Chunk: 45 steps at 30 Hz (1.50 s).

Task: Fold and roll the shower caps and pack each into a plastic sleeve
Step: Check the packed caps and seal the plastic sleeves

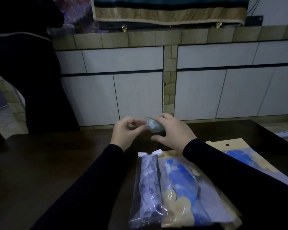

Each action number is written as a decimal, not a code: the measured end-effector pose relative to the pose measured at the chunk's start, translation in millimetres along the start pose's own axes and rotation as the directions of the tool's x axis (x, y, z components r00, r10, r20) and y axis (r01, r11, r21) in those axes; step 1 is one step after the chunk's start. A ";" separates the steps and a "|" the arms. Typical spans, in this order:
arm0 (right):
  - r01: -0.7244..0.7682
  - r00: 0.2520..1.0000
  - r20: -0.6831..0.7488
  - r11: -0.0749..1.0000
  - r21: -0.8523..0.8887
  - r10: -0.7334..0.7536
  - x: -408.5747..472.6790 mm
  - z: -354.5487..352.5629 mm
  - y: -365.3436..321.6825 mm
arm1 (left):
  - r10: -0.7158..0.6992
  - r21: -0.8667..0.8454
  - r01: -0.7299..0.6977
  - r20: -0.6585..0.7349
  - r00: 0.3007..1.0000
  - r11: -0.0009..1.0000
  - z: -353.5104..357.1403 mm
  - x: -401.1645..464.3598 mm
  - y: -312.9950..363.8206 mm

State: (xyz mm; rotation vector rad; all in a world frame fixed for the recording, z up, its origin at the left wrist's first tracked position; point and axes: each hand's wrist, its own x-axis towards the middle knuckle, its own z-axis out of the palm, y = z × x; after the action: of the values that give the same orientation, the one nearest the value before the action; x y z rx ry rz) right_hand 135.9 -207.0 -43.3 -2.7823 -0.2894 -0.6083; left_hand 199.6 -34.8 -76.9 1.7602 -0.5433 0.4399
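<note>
1. Head view showed a dark table (56, 163) with both hands raised just above its far part. At the far left stood a dark figure (32, 72), well clear of the work.

2. Left hand (125, 131) had its fingers curled, thumb and forefinger pinching the edge of a clear sleeve (145, 123). That pinch looked slight; thin film could slip out, and the mouth would then close on the roll.

3. Between the hands sat the cap (154, 127), a small pale-blue roll held off the table. Whether it was already partly inside the sleeve could not be told. A loose roll would likely spring open if pressure eased, and it would have to be rolled again.

4. Right hand (171, 130) gripped the cap from above, fingers curled over it and thumb below. Pushing hard against a half-open mouth might crumple or tear the film.

5. Near the person lay a packed sleeve (148, 188) with a patterned cap, touching a blue packet (186, 188); another packet (239, 156) lay under the right sleeve. A dropped forearm could sweep these aside.
</note>
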 end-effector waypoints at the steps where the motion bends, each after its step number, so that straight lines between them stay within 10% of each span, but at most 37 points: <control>1: -0.006 0.999 -0.042 0.999 0.034 0.008 -1.6 -2.7 -1.1 | 0.061 0.031 -0.061 -0.026 0.998 0.998 -1.2 -4.4 4.5; 9: -0.026 0.996 -0.067 0.887 0.461 0.064 -32.1 -16.2 -16.4 | 0.119 -0.086 -0.124 -0.056 0.991 0.989 -13.4 -38.2 33.0; 23: -0.087 0.996 0.035 0.770 0.633 0.084 -39.4 -20.2 -20.2 | 0.086 -0.130 -0.093 -0.056 0.995 0.987 -21.1 -55.6 41.8; 45: -0.386 0.911 0.208 0.561 0.733 0.355 -37.8 -8.0 -16.3 | -0.523 -0.268 0.546 0.157 0.838 0.793 -6.8 -45.8 41.3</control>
State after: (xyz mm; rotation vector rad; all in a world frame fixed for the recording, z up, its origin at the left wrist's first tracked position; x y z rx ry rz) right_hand 95.1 -199.2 -49.0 -1.9181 0.0528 -0.2278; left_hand 138.4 -30.9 -67.9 1.5455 -0.1278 -0.1115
